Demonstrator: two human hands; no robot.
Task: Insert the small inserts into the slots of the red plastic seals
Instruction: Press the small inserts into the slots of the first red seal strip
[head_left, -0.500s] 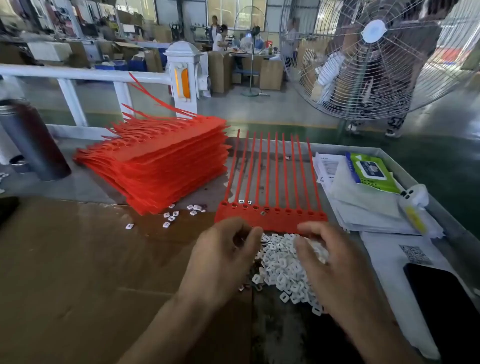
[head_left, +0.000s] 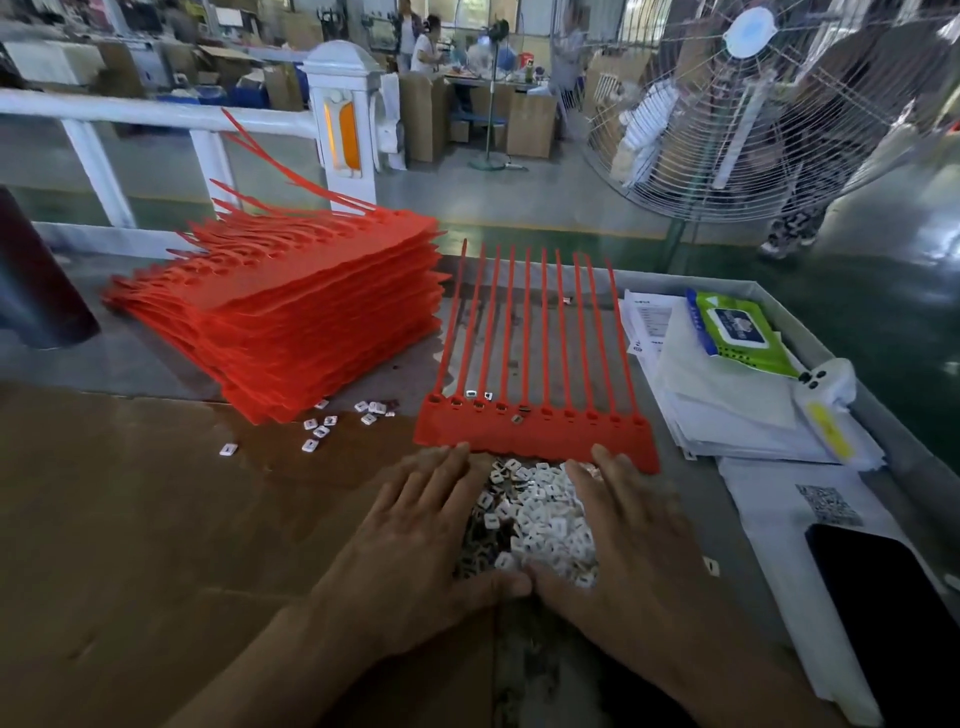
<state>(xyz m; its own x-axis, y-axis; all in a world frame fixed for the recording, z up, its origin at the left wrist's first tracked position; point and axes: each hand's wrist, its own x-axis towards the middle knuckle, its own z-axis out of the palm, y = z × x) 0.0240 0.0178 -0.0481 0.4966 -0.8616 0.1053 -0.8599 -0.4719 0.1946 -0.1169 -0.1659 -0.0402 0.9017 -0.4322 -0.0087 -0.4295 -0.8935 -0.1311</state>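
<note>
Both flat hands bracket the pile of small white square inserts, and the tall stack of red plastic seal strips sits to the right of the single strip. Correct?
Not quite. The head view shows the tall stack of red plastic seal strips to the left of the single red strip. The left hand and right hand do bracket the white square inserts.

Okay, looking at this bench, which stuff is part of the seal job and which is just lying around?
Part of the job:
- sheet of red seals
- pile of white inserts
- stack of red seal sheets
- loose inserts
- left hand and right hand, flat either side of the pile

Lying about:
- green wipes pack
- papers
- black phone
- dark cylinder
</note>
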